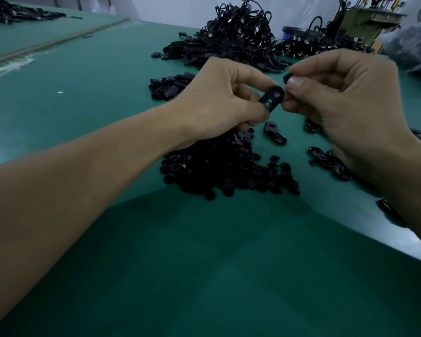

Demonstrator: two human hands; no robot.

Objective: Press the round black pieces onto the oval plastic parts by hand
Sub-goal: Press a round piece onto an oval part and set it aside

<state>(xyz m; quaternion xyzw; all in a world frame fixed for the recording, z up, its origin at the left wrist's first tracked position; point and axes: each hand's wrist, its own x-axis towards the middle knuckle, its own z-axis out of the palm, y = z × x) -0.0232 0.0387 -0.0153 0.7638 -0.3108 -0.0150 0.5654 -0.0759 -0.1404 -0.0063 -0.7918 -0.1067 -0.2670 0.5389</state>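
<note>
Oval plastic part [272, 98], black and glossy, is pinched between the thumb and fingers of the left hand [219, 98], held up above the desk [204, 263] with its flat face turned toward the camera. Just beside its upper end, the right hand [345, 100] grips a small round black piece [287, 77] between thumb and curled forefinger. The right thumb tip is close against the edge of the oval part, but whether the round piece itself touches the part cannot be told. Both hands are clenched around what they hold, meeting near the middle of the view.

Below the left hand lies a heap of round black pieces [229, 166], spread loosely over the green desk surface. To the right of it, one loose oval part [275, 133] lies alone, and a few more oval parts [322, 158] lie partly under the right wrist.

Farther back, a small pile of dark parts [170, 86] sits behind the left hand, and a larger pile [204, 53] lies beyond it. Behind that rises a tangled mound of black cables [241, 23]. A crumpled plastic bag [411, 47] lies at the right edge, with a greenish machine [365, 20] behind it. Another dark pile [12, 10] lies at the far left corner.
</note>
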